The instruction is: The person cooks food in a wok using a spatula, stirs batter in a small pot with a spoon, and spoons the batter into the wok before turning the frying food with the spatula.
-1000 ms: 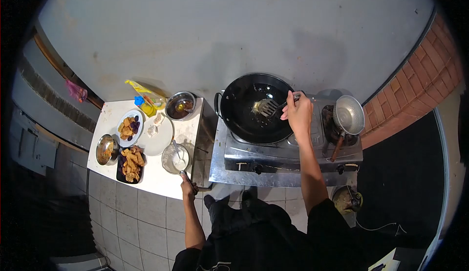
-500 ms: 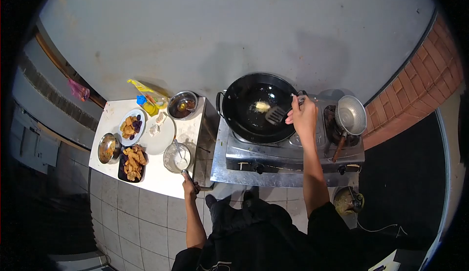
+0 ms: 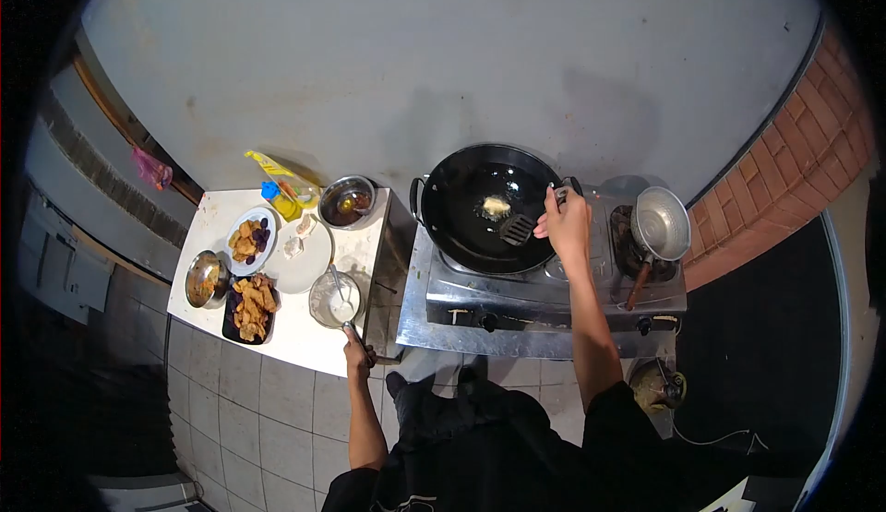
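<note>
My right hand (image 3: 568,221) is closed round the handle of a black slotted spatula (image 3: 516,230). The spatula's head is low over the black wok (image 3: 452,240), close to a small pale piece of food (image 3: 496,207) frying in dark oil. At the front edge of the white table, my left hand (image 3: 358,351) has its fingers curled, with the thumb pointing up towards a mixing bowl (image 3: 321,302). What those fingers grip is hidden. In the bowl are white batter and a spoon (image 3: 338,281).
On the white table (image 3: 305,341) are a plate of fried pieces (image 3: 246,242), a black tray (image 3: 231,327) of more, a pale plate (image 3: 309,277), two metal bowls and an oil bottle (image 3: 284,204). A saucepan (image 3: 663,221) sits on the stove's (image 3: 554,314) right burner.
The spatula's head has shifted slightly left and down in the wok, and my right hand has moved a little left and down. My left hand has stayed at the table edge.
</note>
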Demonstrator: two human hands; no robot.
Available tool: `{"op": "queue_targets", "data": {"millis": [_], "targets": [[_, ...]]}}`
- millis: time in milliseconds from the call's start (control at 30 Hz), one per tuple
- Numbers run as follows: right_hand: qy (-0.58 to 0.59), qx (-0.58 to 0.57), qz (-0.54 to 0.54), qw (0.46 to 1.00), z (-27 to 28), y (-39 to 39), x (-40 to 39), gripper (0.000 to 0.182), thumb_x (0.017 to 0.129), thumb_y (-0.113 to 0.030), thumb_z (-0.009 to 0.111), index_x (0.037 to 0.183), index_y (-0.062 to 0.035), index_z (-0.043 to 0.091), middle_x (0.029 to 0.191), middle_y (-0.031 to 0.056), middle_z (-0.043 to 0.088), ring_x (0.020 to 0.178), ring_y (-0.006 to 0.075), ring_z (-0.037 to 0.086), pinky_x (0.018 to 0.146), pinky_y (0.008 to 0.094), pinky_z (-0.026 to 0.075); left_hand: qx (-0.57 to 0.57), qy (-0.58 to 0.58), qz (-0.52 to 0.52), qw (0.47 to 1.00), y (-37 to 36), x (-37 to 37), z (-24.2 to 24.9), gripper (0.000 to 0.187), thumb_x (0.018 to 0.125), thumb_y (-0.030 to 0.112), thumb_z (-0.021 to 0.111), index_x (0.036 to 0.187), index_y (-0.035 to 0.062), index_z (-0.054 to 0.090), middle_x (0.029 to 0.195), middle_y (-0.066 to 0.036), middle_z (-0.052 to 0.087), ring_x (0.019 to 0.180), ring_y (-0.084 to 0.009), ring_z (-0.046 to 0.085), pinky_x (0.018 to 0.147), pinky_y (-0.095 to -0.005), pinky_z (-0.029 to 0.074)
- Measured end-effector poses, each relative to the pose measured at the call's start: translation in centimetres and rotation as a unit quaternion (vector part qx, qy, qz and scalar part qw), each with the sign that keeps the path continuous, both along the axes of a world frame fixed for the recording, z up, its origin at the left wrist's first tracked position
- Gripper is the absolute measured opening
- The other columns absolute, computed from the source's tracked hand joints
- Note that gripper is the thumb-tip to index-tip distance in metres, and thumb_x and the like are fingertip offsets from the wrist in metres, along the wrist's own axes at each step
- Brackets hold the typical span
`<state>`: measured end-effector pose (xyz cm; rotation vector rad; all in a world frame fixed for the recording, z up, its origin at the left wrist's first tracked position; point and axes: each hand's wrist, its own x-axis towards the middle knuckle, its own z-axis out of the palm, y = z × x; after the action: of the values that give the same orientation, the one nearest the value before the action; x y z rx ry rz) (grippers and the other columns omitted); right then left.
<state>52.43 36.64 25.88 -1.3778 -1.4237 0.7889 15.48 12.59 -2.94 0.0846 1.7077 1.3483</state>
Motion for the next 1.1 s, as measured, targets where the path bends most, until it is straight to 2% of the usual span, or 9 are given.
{"op": "queue_targets", "data": {"millis": [100,200,300,467,633,733,833,1000,1100], "targets": [[0.022,0.048,0.002,0.999,0.7,0.5,-0.1,0.031,0.095,-0.018,0.053,0.077,0.0066,0.054,0.053,0.0138,0.059,0.042,0.0184,0.061,0.037,0.0282,0.05,0.0,0.003,-0.002,1.0,0.0,-0.1,0.3,0.064,0.085,0.072,0.04,0.079,0.0083,0.039,0.054,-0.004,0.041,0.038,-0.0145,0.041,0.033,-0.0278,0.034],[0.027,0.046,-0.009,0.999,2.1,0.5,0.3,0.031,0.095,-0.018,0.053,0.077,0.0067,0.053,0.052,0.0135,0.058,0.042,0.0181,0.06,0.036,0.0281,0.049,0.004,0.009,-0.003,1.0,-0.1,0.1,0.3,0.063,0.085,0.072,0.04,0.078,0.0092,0.039,0.053,-0.003,0.041,0.037,-0.0144,0.041,0.033,-0.0279,0.034],[-0.01,0.032,0.005,0.999,0.7,0.2,0.4,0.031,0.095,-0.018,0.053,0.078,0.0073,0.054,0.052,0.0133,0.058,0.041,0.0177,0.06,0.036,0.0281,0.049,0.005,-0.001,-0.004,1.0,0.0,-0.2,0.0,0.062,0.084,0.072,0.041,0.077,0.0104,0.038,0.051,-0.002,0.04,0.036,-0.0142,0.04,0.032,-0.0279,0.033],[0.007,0.031,0.002,0.999,0.4,0.6,-0.3,0.032,0.095,-0.019,0.054,0.078,0.0076,0.055,0.053,0.0131,0.059,0.041,0.0176,0.06,0.036,0.0278,0.049,0.006,-0.006,0.007,1.0,0.0,0.2,0.4,0.061,0.084,0.073,0.041,0.076,0.0129,0.036,0.05,0.0,0.038,0.035,-0.0129,0.038,0.032,-0.0272,0.031],[0.004,0.056,-0.014,0.998,1.7,0.5,0.2,0.032,0.095,-0.02,0.053,0.078,0.007,0.056,0.053,0.0135,0.059,0.042,0.0182,0.06,0.037,0.0275,0.049,-0.002,-0.014,0.012,1.0,0.2,0.1,0.2,0.061,0.084,0.072,0.042,0.077,0.0125,0.035,0.05,0.0,0.038,0.035,-0.0121,0.037,0.032,-0.027,0.03],[-0.021,0.004,-0.014,1.0,0.9,-0.4,-0.1,0.032,0.095,-0.02,0.053,0.079,0.0072,0.056,0.054,0.0134,0.059,0.042,0.0181,0.061,0.037,0.0274,0.049,-0.006,-0.013,0.021,1.0,0.2,0.1,0.3,0.061,0.084,0.072,0.042,0.077,0.0119,0.036,0.051,-0.001,0.038,0.035,-0.012,0.037,0.032,-0.0271,0.03],[-0.009,0.005,-0.003,1.0,0.3,0.2,-0.5,0.032,0.095,-0.02,0.052,0.08,0.0075,0.056,0.054,0.0132,0.059,0.042,0.018,0.06,0.037,0.0272,0.049,-0.006,-0.003,0.005,1.0,0.1,0.2,0.4,0.061,0.085,0.071,0.04,0.078,0.0111,0.037,0.051,-0.001,0.039,0.035,-0.0122,0.037,0.032,-0.0274,0.031],[0.005,0.048,-0.021,0.999,2.2,0.3,-0.6,0.031,0.095,-0.018,0.053,0.076,0.0062,0.055,0.052,0.0116,0.058,0.041,0.017,0.06,0.039,0.0263,0.046,-0.009,0.009,0.004,1.0,0.1,0.2,0.1,0.061,0.086,0.071,0.039,0.079,0.0101,0.038,0.052,-0.001,0.039,0.036,-0.0127,0.038,0.032,-0.0278,0.031],[-0.035,0.031,-0.009,0.999,1.1,0.0,-0.2,0.031,0.095,-0.019,0.053,0.08,0.0072,0.056,0.054,0.0129,0.06,0.042,0.0184,0.061,0.037,0.0272,0.048,0.001,0.001,-0.001,1.0,-0.1,-0.1,-0.1,0.062,0.086,0.071,0.039,0.08,0.0091,0.038,0.052,-0.002,0.039,0.036,-0.0132,0.039,0.033,-0.0279,0.032]]}}
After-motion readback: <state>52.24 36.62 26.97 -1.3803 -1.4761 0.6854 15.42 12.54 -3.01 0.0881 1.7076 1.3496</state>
